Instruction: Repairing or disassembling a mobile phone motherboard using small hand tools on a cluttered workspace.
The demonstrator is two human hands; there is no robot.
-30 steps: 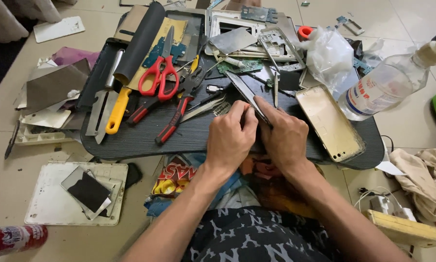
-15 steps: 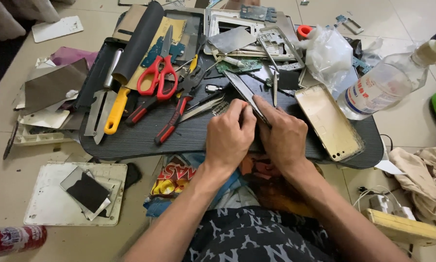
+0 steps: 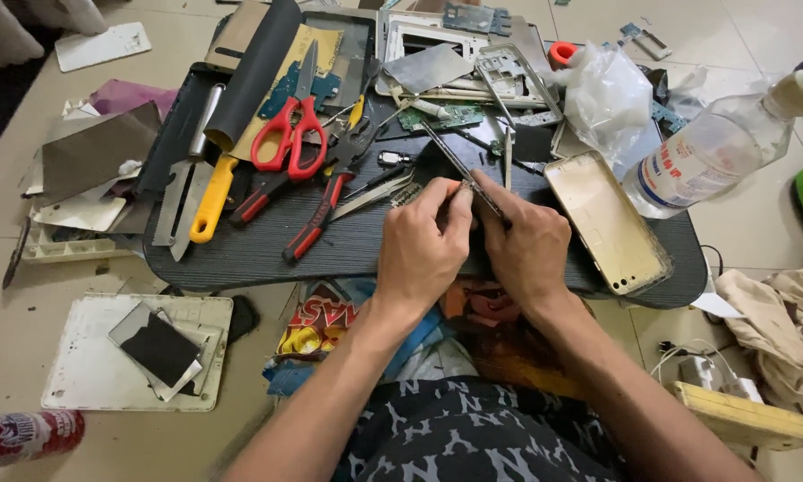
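Observation:
My left hand and my right hand are pressed close together over the front of a dark oval tray. My right hand grips slim metal tweezers that point up and to the left. My left hand pinches a small part at the tweezers' lower end; the part itself is hidden by my fingers. A gold phone back cover lies just right of my right hand.
Red-handled scissors, red-handled pliers, a yellow-handled knife, circuit boards and phone frames crowd the tray. A clear plastic bottle lies at the right. A white panel holding a dark screen sits on the floor at the left.

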